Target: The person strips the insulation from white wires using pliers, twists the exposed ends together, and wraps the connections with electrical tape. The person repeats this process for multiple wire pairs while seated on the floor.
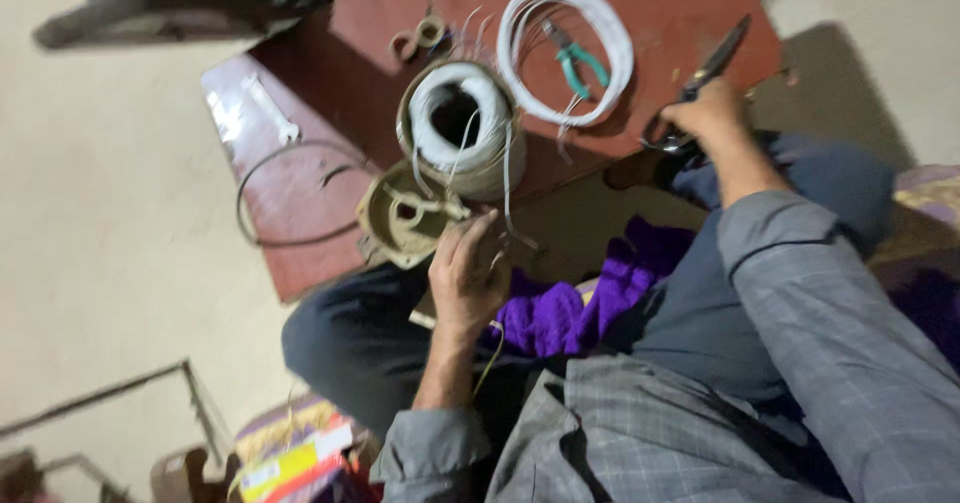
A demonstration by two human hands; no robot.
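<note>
My left hand (466, 273) grips thin white wires (508, 178) that lead up to a round motor stator wound with white wire (458, 123) on a low red board (660, 13). Just left of that hand lies a beige metal end cover (400, 225). My right hand (705, 115) is closed on the handles of large black scissors (715, 61), whose blades point up and right over the board. A loose coil of white wire (570, 48) lies on the board with green-handled pliers (575, 61) inside it.
A small spanner (270, 108) and a dark wire loop (285, 188) lie on the board's left part. Purple cloth (585, 298) rests on my lap. A colourful box (290, 453) and a metal frame (150, 393) stand on the floor at the lower left.
</note>
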